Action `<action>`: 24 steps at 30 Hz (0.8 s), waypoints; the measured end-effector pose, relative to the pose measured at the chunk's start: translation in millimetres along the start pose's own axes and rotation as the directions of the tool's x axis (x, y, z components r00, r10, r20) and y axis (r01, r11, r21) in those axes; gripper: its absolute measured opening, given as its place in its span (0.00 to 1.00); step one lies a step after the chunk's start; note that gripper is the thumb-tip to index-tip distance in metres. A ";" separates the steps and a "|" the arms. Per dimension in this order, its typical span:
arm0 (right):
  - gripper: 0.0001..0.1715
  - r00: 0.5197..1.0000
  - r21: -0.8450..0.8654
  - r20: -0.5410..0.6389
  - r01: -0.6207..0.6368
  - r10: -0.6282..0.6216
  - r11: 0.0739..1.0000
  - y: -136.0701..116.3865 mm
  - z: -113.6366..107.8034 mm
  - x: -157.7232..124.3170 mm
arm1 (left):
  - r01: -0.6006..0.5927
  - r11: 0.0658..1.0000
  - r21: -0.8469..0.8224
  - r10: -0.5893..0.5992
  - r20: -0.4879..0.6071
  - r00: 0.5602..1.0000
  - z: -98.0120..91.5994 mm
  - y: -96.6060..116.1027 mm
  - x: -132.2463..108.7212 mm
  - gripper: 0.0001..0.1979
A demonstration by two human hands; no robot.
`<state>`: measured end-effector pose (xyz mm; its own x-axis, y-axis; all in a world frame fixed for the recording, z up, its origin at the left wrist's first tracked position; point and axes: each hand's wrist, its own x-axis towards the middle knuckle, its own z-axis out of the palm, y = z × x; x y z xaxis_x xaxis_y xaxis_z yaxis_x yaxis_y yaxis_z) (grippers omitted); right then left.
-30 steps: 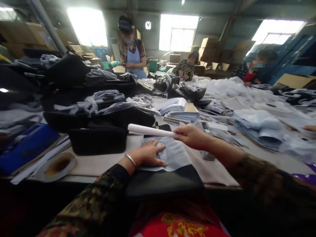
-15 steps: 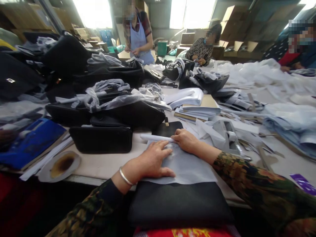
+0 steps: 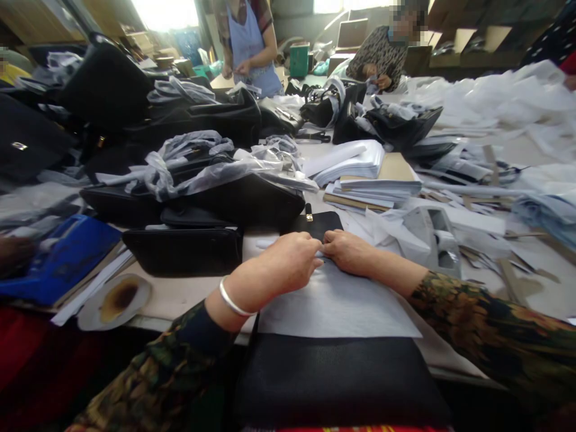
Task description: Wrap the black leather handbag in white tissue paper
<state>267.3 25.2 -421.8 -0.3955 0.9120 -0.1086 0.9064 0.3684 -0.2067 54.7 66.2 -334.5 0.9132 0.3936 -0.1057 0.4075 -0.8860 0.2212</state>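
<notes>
Nearest: flat black leather bag (image 3: 337, 378) at the beige table (image 3: 180, 297) edge. Pale grey tissue sheet (image 3: 337, 303) lies flat just beyond, its near edge lapping the bag. Left hand (image 3: 281, 264) & right hand (image 3: 348, 252) meet at the sheet's far edge, fingers curled and pinching it, prob. to keep it taut. Behind: small black wallet w/ gold clasp (image 3: 315, 223), black oblong clutch (image 3: 182, 251), stacked white paper (image 3: 360, 165). Far back: person in a blue apron (image 3: 249, 42).

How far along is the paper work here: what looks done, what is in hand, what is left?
Done: black bags behind already carry crumpled wrapping. In hand: left hand and right hand pinch the far edge of a grey sheet. Left: the near black bag lies bare, and a stack of sheets waits.
</notes>
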 end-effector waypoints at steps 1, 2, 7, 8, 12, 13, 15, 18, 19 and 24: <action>0.18 1.000 0.004 -0.001 -0.006 0.006 1.000 0.2 1.1 0.3 | -0.007 1.000 -0.004 0.007 0.022 1.000 10.9 0.9 5.8 0.18; 0.18 1.000 0.014 -0.004 -0.009 0.009 1.000 0.5 2.4 0.4 | 0.001 1.000 -0.006 -0.001 0.044 0.999 22.2 0.7 9.9 0.22; 0.16 0.999 0.179 -0.050 0.016 -0.008 0.984 6.8 6.8 -6.8 | 0.098 0.995 -0.016 -0.095 0.137 0.986 59.5 -7.1 6.6 0.36; 0.17 0.998 0.227 -0.057 0.013 0.000 0.974 9.4 6.5 -10.3 | 0.100 0.995 -0.025 -0.096 0.137 0.986 61.6 -8.1 4.0 0.36; 0.20 0.997 0.355 -0.021 -0.056 0.068 0.933 24.9 -2.7 -30.7 | 0.088 0.994 -0.064 -0.082 0.095 0.992 63.2 -9.3 -0.4 0.32; 0.21 0.994 0.361 -0.011 -0.094 0.105 0.928 29.3 -7.8 -36.5 | 0.086 0.994 -0.068 -0.080 0.083 0.993 63.7 -9.5 -0.1 0.31; 0.21 0.978 0.349 -0.039 -0.177 0.203 0.920 36.9 -22.2 -47.3 | 0.082 0.994 -0.071 -0.077 0.068 0.995 65.4 -10.2 1.3 0.31; 0.20 0.928 0.324 -0.197 -0.245 0.318 0.914 40.2 -50.7 -57.6 | 0.076 0.994 -0.073 -0.072 0.055 0.996 68.7 -11.9 2.6 0.31; 0.19 0.910 0.325 -0.251 -0.242 0.330 0.914 38.4 -59.9 -58.6 | 0.074 0.995 -0.073 -0.071 0.050 0.996 69.6 -12.5 2.6 0.31; 0.18 0.904 0.333 -0.332 -0.153 0.268 0.931 16.6 -73.0 -47.5 | 0.072 0.995 -0.072 -0.070 0.025 0.997 71.4 -13.3 1.4 0.32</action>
<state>311.9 1.1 -349.1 -0.0656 0.9834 0.1692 0.8547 0.1429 -0.4990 50.1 61.0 -406.7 0.8818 0.4488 -0.1451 0.4717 -0.8355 0.2818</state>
